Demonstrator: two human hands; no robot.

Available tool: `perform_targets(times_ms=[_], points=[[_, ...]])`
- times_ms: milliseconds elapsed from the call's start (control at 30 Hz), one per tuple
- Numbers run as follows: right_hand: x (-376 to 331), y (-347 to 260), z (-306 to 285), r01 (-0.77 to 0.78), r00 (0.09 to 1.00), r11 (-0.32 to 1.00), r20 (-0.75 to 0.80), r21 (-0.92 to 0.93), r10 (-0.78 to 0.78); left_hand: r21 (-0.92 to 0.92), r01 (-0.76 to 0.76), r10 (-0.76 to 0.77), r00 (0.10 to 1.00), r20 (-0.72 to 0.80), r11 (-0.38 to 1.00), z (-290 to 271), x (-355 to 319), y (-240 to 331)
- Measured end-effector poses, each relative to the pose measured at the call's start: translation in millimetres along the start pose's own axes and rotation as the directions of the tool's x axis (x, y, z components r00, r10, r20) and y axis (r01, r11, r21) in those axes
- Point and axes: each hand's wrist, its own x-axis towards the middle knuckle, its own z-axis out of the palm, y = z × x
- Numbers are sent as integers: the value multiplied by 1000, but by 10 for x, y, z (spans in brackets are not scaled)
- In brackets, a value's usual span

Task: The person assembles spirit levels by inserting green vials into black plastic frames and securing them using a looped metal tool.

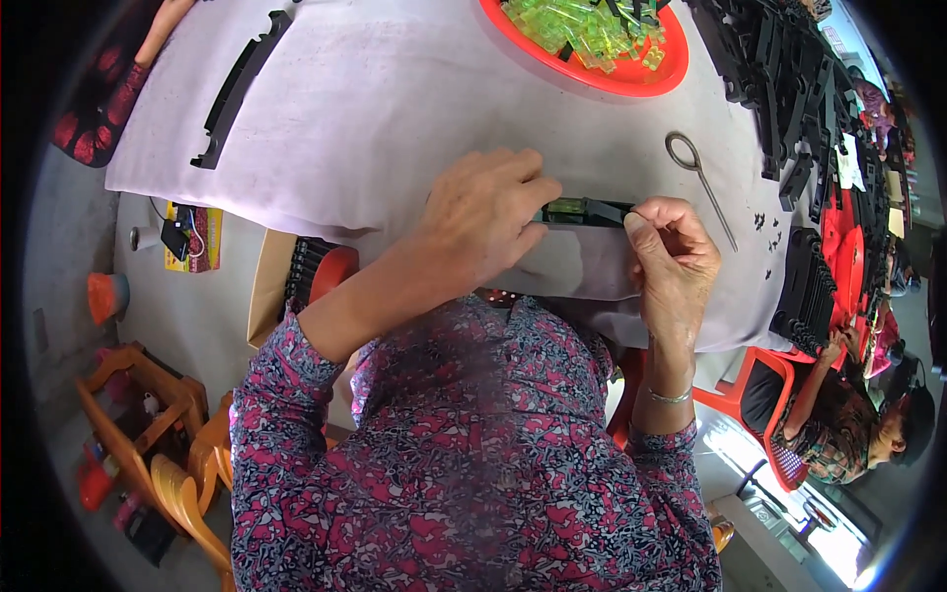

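A black plastic strip point(604, 211) with a translucent green insert point(564, 207) lies along the near edge of the cloth-covered table, between my hands. My left hand point(483, 212) is bent over its left part, thumb and forefinger on either side, hiding that end. At the other end my right hand point(679, 259) pinches the strip between thumb and fingers. A metal pin with a ring handle point(702, 183) rests on the cloth just beyond my right hand. Several tiny black pieces point(772, 237) are scattered to its right.
A red bowl point(631, 87) of green translucent pieces stands at the far side. One curved black strip point(237, 94) lies far left; many black strips point(779, 74) are heaped far right. Another person point(838, 424) sits at the right, and someone's arm point(163, 30) shows at far left.
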Motion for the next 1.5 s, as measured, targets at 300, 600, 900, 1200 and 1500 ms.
perform_targets(times_ms=[300,600,900,1200,1500], points=[[152,136,-22,115,993,970,62,-214,-104,-155,-32,22,997,-71,987,250,72,-67],[213,190,16,174,985,908,62,-382,-162,-214,61,-68,997,-26,975,269,32,-101],[187,149,91,169,982,838,20,-519,-186,-240,52,-65,997,-44,969,268,-5,-133],[199,197,47,185,980,852,28,-490,-196,-224,25,-38,998,-58,974,257,-22,-154],[237,236,-60,159,987,940,74,-303,-143,-244,-24,1,996,-93,969,290,-22,-182]])
